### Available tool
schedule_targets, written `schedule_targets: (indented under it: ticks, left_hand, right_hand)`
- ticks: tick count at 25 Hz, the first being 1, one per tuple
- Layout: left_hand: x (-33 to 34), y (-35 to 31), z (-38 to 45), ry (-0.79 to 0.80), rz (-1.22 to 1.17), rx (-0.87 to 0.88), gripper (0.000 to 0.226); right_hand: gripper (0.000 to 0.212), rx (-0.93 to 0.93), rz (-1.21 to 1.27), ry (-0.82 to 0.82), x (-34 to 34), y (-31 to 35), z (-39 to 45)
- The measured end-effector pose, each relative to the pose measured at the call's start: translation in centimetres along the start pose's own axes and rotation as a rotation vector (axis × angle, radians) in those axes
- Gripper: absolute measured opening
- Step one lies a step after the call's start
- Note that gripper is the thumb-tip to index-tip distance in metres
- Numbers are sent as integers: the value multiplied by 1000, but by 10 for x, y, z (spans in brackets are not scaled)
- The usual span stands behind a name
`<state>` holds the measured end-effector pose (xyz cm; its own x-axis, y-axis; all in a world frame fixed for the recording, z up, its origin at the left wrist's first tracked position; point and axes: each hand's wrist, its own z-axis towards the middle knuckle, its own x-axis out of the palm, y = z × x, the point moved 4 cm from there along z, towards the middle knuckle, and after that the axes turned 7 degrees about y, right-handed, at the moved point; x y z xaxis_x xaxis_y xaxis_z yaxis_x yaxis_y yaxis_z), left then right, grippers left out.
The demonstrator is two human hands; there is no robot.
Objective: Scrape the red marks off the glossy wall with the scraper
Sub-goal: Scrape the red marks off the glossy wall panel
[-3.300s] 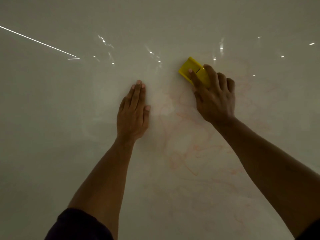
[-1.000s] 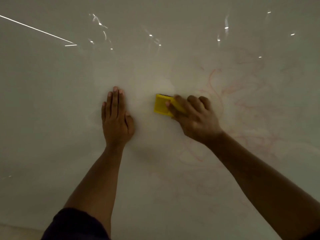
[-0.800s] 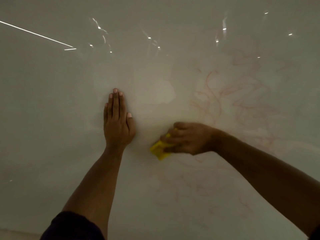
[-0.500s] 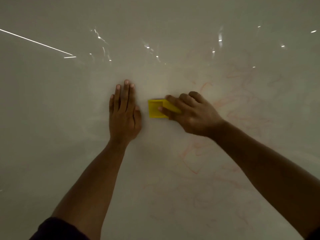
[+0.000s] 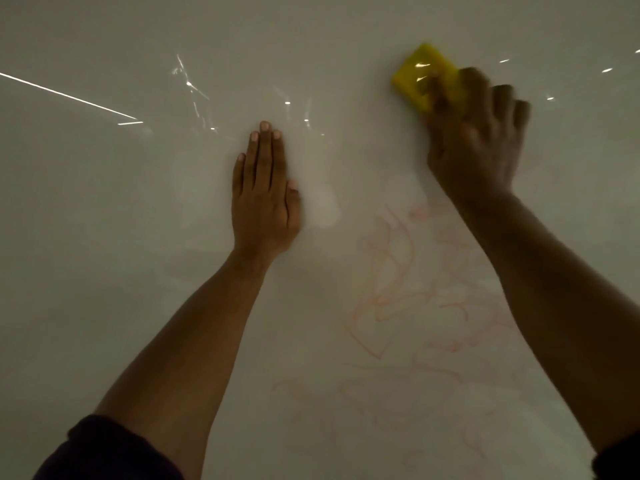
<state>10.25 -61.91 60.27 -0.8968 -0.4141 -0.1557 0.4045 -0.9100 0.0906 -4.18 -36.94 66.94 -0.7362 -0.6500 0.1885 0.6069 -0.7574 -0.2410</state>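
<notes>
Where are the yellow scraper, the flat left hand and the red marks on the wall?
yellow scraper [image 5: 420, 76]: head view, on its yellow face.
left hand [image 5: 263, 202]: head view, on the back of the hand.
red marks [image 5: 398, 289]: head view, on the scribbled lines.

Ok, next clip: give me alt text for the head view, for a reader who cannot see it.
A person's right hand, blurred, presses a yellow scraper against a glossy pale wall at upper right, while the left hand lies flat on the wall at centre. Faint red marks cover the wall below the right hand.
</notes>
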Motion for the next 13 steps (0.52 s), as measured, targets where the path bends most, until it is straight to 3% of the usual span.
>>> schedule_targets:
  ticks: [1,2,3,5,6,7,11,12,13]
  left_hand:
    - [0,-7,6,-7,-3,1,66]
    - [1,-15,12,-16,1,11,66]
    - [1,-23,18,-21,11,36,65]
    - [3,-32,28,-16,33,111,63]
    - [4,-33,30,-8,39,138,63]
    - [4,-33,32,-1,43,147,64]
    - [5,-32,30,-11,24,125,65]
    - [5,-33,30,-18,22,128,64]
    - [4,-34,30,-25,22,132,63]
  right_hand:
    - [34,179,41,3,0,-6,0]
    - [35,221,74,18,-1,1,-3]
    - [34,99,103,32,-1,17,-11]
    - [33,-360,130,36,-3,45,-36]
    - [33,-485,108,34,-7,40,-41]
    - [32,-471,85,27,-9,25,-39]
    - [41,326,22,72,-8,-31,-23]
    - [44,367,17,102,-9,-23,-21]
    - [42,263,42,114,-8,-7,-19]
